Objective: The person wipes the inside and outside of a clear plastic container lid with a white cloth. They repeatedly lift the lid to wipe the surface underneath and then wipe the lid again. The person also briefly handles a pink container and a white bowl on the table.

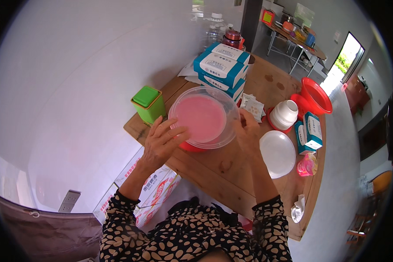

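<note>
Clear plastic tub [204,117] w/ pink contents, frame centre on wooden table [231,181]: both hands grip its rim, left hand [163,140] fingers spread, right hand [247,131] pinching. Looks like positioning step; round white lid [277,153] lower right probably fits on next.

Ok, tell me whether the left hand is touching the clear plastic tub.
Touching. The head view shows the left hand with its fingers laid flat against the rim and side of the clear tub, no gap between them.

Head-worn fisheye, steeply down, close over table [249,174]
</note>
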Demonstrator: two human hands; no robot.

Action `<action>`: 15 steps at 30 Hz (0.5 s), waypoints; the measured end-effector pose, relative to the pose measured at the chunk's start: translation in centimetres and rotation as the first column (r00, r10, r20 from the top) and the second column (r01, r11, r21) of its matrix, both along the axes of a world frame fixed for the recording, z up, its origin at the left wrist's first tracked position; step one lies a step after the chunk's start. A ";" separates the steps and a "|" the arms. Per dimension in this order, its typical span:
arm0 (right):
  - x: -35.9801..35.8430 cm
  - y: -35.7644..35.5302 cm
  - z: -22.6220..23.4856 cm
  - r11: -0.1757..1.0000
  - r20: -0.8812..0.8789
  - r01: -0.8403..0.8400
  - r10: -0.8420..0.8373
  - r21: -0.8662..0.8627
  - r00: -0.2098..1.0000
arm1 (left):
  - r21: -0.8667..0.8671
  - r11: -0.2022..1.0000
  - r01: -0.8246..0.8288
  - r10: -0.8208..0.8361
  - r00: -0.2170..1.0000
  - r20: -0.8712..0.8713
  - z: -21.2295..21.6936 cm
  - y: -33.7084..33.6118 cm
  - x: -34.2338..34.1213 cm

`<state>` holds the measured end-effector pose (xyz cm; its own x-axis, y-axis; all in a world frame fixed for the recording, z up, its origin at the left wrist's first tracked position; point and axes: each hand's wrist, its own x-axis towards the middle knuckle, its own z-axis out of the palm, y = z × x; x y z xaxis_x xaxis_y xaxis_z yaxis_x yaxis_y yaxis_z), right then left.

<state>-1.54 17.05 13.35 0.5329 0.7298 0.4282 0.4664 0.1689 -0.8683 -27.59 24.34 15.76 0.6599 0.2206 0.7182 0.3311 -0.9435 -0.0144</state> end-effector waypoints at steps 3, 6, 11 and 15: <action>-0.4 2.1 -1.1 0.999 0.019 0.014 -0.014 -0.033 1.000 | -0.054 0.998 -0.027 0.025 0.999 -0.039 -0.6 1.6 -0.4; -0.8 3.1 -1.4 0.995 0.121 0.060 -0.050 -0.083 0.991 | -0.096 0.995 -0.026 0.020 0.998 -0.061 -1.3 2.8 -0.5; -0.7 3.7 -2.6 0.987 0.201 0.105 -0.078 -0.125 0.977 | -0.163 0.987 0.009 -0.021 0.997 -0.077 -2.2 3.8 -0.4; -1.2 3.7 -2.2 0.983 0.264 0.115 -0.075 -0.141 0.962 | -0.206 0.978 0.036 -0.051 0.996 -0.068 -2.8 4.3 -0.4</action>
